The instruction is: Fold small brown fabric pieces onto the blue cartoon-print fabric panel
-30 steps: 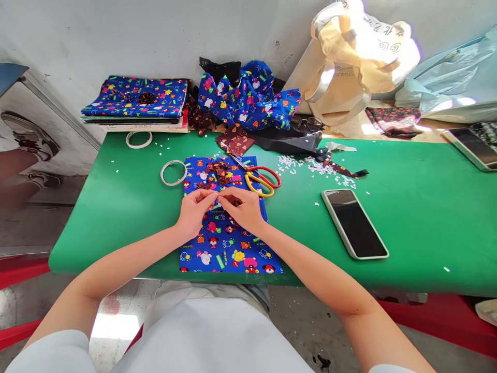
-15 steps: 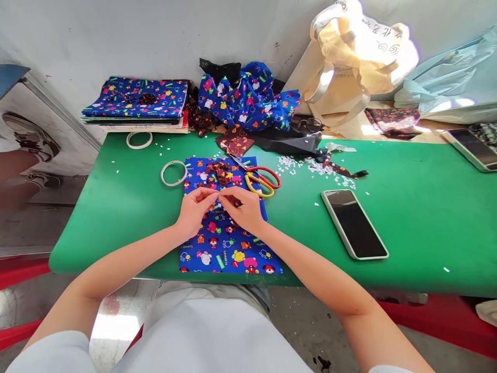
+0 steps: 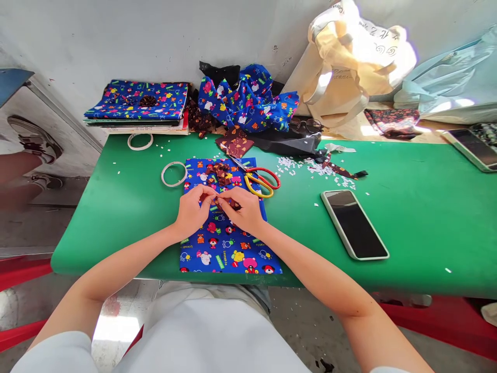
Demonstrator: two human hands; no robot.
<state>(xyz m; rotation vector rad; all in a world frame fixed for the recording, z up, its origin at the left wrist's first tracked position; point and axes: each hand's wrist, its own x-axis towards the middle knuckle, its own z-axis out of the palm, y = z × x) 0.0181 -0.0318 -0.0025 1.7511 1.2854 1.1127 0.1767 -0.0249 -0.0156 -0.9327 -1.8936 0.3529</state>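
My left hand (image 3: 194,211) and my right hand (image 3: 243,210) meet fingertip to fingertip over a blue cartoon-print cloth (image 3: 221,248). Both are pinched on something too small to make out, with a bit of dark brown showing by the fingertips. Small brown patterned fabric pieces (image 3: 219,173) lie on the cloth just beyond my hands. Scissors with one red and one yellow handle (image 3: 258,182) rest on the cloth's right edge. A roll of white tape (image 3: 174,174) lies left of the cloth, touching or close to its edge.
On the green table (image 3: 132,217) are another tape roll (image 3: 140,141), a phone (image 3: 354,224) and white paper bits (image 3: 289,165). Behind are a folded cloth stack (image 3: 135,101), crumpled blue fabric (image 3: 248,101), glasses (image 3: 310,126) and a cream bag (image 3: 337,72). Someone's shoe shows at left.
My hands stay together in nearly the same place, with slightly shifted fingers. A little more dark brown shows beneath the fingertips. The view has moved slightly.
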